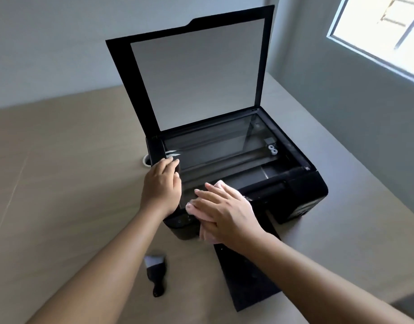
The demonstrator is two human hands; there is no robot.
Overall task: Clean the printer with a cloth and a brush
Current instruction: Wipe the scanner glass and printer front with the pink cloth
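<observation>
A black printer [301, 190] stands on the table with its scanner lid [194, 73] raised upright, baring the glass [215, 146]. My right hand [222, 211] lies flat on a pale pink cloth [218, 184], pressing it onto the front edge of the glass. My left hand [161, 185] grips the printer's front left corner. A small black brush [157, 274] lies on the table in front of the printer, between my forearms, untouched.
The tan table [61, 171] reaches to a grey wall behind and on the right. A round cable hole [145, 161] sits left of the printer. The printer's black output tray [245, 277] juts toward me. A window [383, 29] is at the upper right.
</observation>
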